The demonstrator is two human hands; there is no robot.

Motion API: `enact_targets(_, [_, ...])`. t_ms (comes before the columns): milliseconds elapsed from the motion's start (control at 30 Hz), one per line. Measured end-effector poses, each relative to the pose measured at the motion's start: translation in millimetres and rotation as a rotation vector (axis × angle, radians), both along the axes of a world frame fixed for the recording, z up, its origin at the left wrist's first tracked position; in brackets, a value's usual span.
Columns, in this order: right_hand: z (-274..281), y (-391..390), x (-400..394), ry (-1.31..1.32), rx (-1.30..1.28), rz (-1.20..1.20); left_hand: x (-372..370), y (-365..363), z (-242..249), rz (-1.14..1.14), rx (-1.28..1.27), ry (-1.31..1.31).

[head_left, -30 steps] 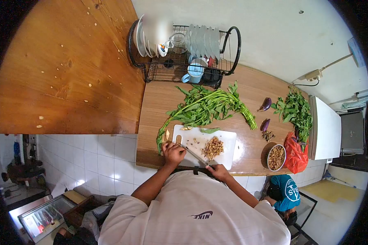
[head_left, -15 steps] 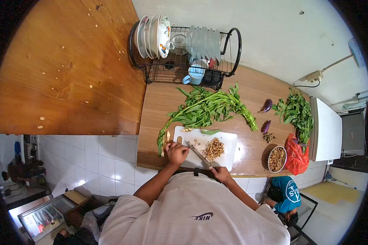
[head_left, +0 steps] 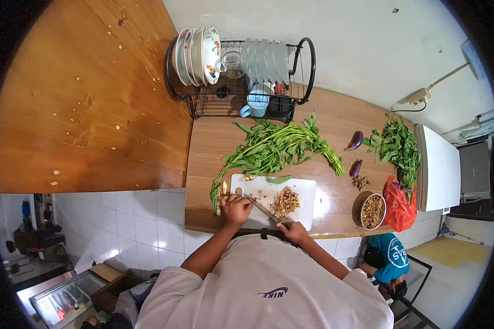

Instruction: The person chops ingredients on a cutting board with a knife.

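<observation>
A knife lies slantwise across the white cutting board; my right hand is closed round its handle, near the board's front edge. My left hand rests at the left end of the board with curled fingers, close to the knife tip. Whatever those fingers hold is hidden. To the right of the blade is a pile of small brown chopped pieces, with a few crumbs left of it. Pale uncut pieces lie just beyond my left hand. A green leaf crosses the board's far edge.
Behind the board spread leafy green stems. To the right are two eggplants, a bowl of brown pieces, a red plastic bag and more greens. A dish rack stands at the back. Another person is low at right.
The view has shifted slightly, so the rack sits a little lower and further left. Both hands and the knife stay nearly in place on the board.
</observation>
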State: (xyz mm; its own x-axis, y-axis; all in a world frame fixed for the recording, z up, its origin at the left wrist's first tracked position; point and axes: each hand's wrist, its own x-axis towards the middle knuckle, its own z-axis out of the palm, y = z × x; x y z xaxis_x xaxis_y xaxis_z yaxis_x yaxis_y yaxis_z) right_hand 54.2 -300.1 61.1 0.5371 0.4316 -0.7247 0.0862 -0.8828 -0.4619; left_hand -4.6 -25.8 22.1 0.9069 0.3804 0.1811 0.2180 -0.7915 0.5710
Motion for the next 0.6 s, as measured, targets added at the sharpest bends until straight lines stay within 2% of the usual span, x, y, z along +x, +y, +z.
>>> enact_targets(67, [-9, 0, 3, -0.024, -0.054, 0.088, 0, 7, 1, -0.022, 0.041, 0.002])
enact_targets(133, [15, 4, 3, -0.027, 0.054, -0.02, -2, 7, -1, -0.018, 0.048, 0.007])
enact_targets(233, [19, -3, 3, -0.062, 0.045, 0.013, -4, 8, -3, -0.028, 0.062, 0.012])
enact_targets(400, [13, -5, -2, -0.047, 0.065, -0.016, -6, 9, 1, -0.075, 0.078, -0.021])
enact_targets(533, [16, -10, -4, 0.036, 0.111, -0.082, -7, 7, 4, -0.016, 0.023, -0.023])
enact_targets(600, [1, -14, -3, 0.03, 0.056, -0.033, -9, 2, 1, 0.012, 0.013, -0.015])
